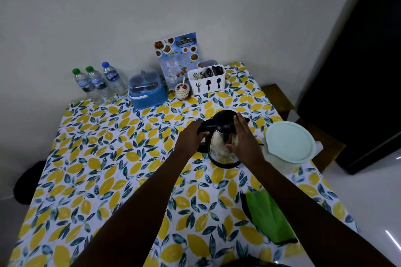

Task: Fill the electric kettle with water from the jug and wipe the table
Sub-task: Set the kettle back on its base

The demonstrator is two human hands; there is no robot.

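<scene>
Steel electric kettle with black lid and handle [221,143] stands upright mid-table on the lemon-print tablecloth [104,158]. Left hand [191,136] is wrapped closed around the black handle on the kettle's left. Right hand [244,136] lies flat against the kettle's right side, fingers straight and together, thumb on the steel body, not gripping. Pale mint plastic jug with lid on [289,147] sits just right of the kettle, near the table edge. Green cloth [268,214] lies folded near the right forearm, closer to the camera. Three water bottles [99,82], blue lidded container [146,89], white cutlery caddy [206,81] line the far edge.
</scene>
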